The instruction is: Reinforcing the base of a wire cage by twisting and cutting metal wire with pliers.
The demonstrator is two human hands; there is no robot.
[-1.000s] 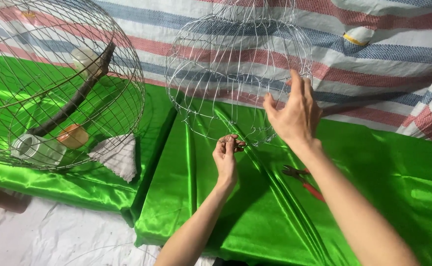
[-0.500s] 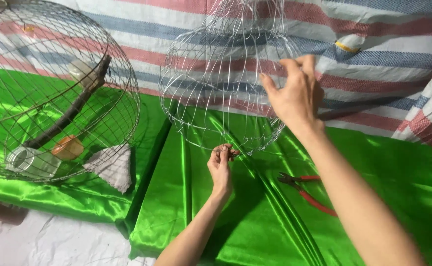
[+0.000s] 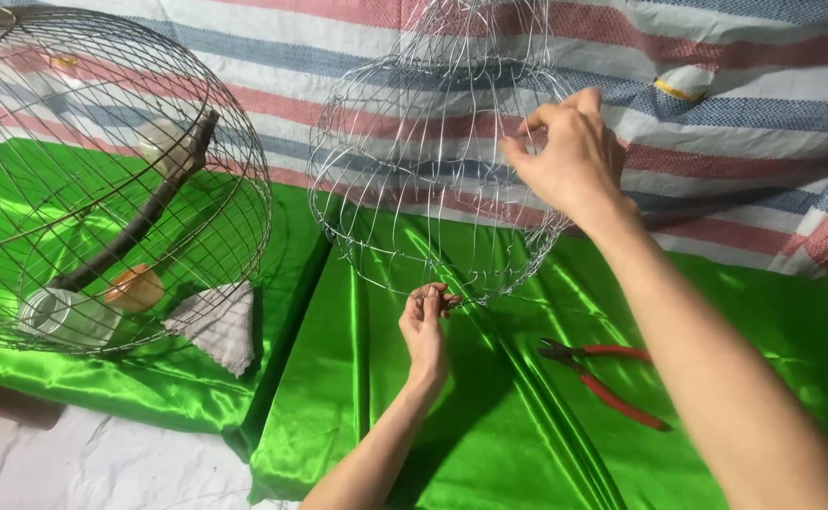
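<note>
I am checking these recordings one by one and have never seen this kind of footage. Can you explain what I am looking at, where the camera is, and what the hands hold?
There is no machine here: a person works with two bare hands, and the one camera sits on their head, looking down at them. The right hand grips the upper side of an unfinished wire cage frame, holding it up. The left hand pinches the wires at the frame's bottom edge. Underneath lies shiny green cloth, with a striped sheet behind it. Red-handled pliers lie on the cloth, untouched. To the left stands a finished round cage with a stick perch, a white cup and a small orange cup inside.
</note>
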